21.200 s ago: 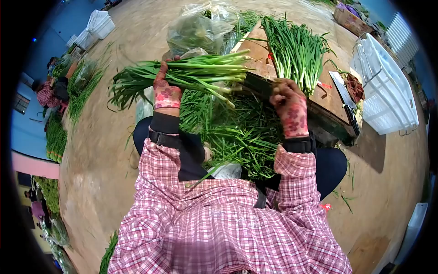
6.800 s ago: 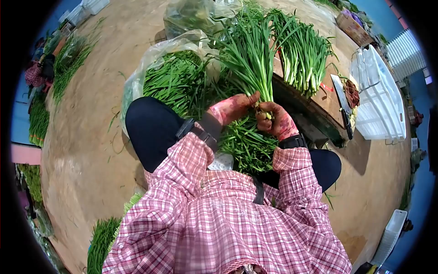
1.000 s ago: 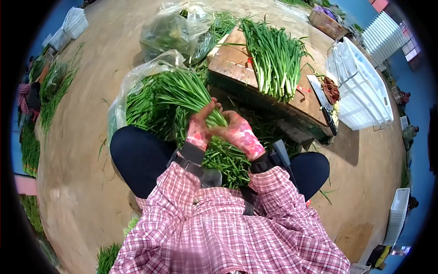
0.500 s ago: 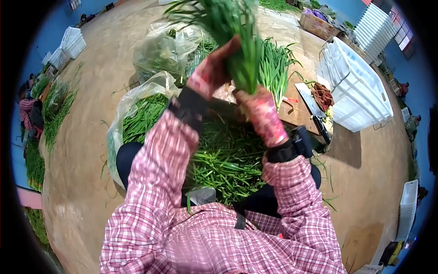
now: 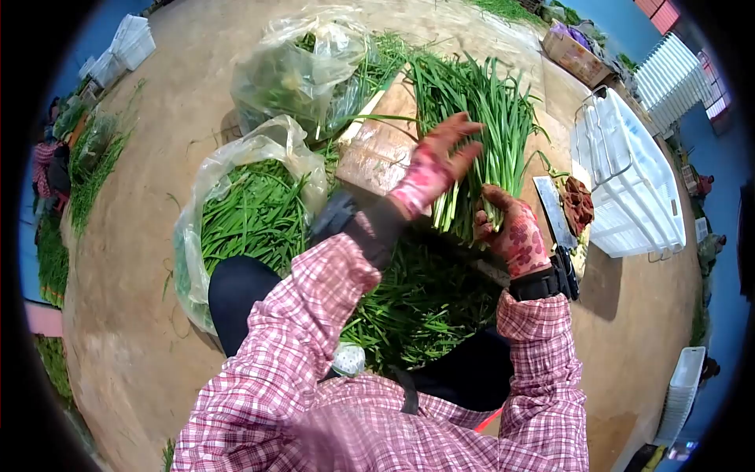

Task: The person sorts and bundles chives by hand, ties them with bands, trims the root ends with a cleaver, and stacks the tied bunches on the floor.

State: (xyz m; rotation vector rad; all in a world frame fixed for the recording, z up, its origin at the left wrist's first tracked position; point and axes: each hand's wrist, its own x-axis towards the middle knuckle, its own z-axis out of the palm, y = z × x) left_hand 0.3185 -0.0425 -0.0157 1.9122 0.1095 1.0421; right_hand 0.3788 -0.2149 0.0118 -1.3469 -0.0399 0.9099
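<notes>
fanning green above pale ends (image 5: 493,211), the stalks (image 5: 505,145) sit pinched in the right hand (image 5: 516,232), left hand (image 5: 435,164) spread.

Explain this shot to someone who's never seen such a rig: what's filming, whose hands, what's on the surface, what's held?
There is no machine here. A person works bare-handed, wearing a camera on the head; every picture comes from it, looking forward and down past the checked sleeves.

The right hand holds the pale ends of some long greens. The left hand is open, fingers spread, just beside them; whether it touches them I can't tell.

The greens lie over a low wooden surface. On its right side are a broad knife and a crumpled brown cloth-like item. White crates stand beyond. On the left, an open plastic bag holds cut leaves, with another bag behind.
</notes>
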